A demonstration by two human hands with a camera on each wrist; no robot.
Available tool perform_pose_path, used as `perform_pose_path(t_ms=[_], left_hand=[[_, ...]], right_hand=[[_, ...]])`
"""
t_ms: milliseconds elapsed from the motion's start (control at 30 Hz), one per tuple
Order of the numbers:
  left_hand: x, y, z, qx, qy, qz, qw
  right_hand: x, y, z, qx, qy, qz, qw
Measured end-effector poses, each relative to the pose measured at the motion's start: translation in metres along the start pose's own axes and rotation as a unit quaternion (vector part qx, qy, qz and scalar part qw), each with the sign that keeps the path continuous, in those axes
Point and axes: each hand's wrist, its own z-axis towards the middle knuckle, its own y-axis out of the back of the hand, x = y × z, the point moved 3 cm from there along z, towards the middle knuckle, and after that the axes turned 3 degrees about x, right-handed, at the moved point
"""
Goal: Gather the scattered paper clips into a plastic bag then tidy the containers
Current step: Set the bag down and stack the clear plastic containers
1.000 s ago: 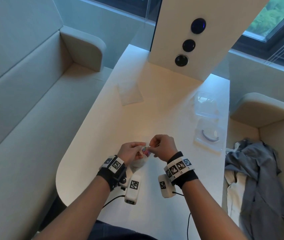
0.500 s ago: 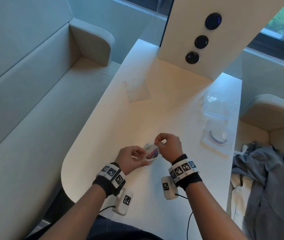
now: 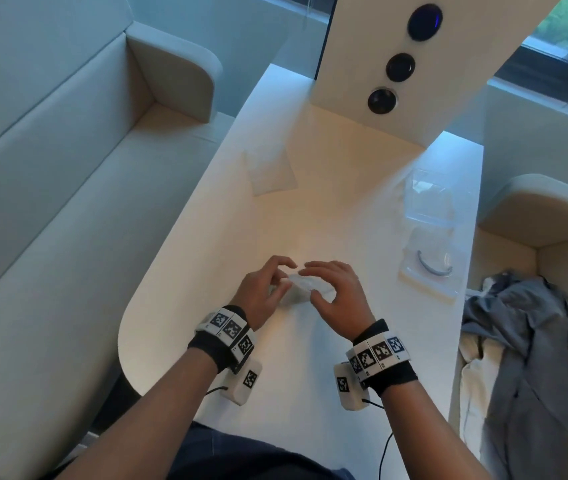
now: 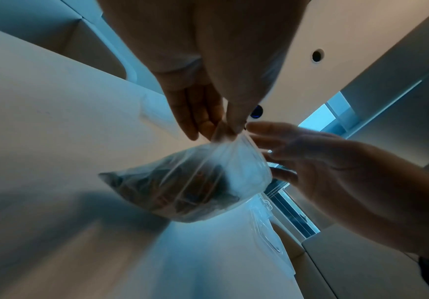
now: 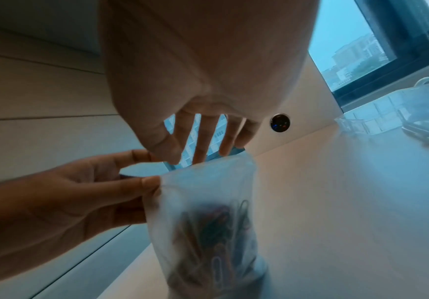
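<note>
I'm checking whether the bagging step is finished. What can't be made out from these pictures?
- Whether the plastic bag is sealed: the hands cover its top edge in the head view, and both wrist views blur it.
- How many paper clips it holds: cloudy plastic, overlapping.
- What the clear containers hold: too faint in the head view, cut off in the right wrist view.

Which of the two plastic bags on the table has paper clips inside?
The plastic bag between the left hand and right hand; the flat bag farther away looks empty.
</note>
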Motion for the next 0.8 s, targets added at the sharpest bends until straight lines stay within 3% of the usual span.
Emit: perform_pose_path(t_ms=[200,367,800], left_hand=[[-0.014,0.007,0.008,-0.007,0.053,-0.088,0.995],[-0.008,0.014,0.009,-0.017,0.089,-0.084,0.992],[0.005,0.046,0.007,-0.041,0.115,-0.099,0.988]], right_hand=[[0.003,0.0,0.01,0.023,0.03,0.055,0.998],[0.003,-0.006,0.021,0.018,0.057,0.042,0.997],[0.006,-0.033,0.032,0.107,0.063,0.039,0.992]])
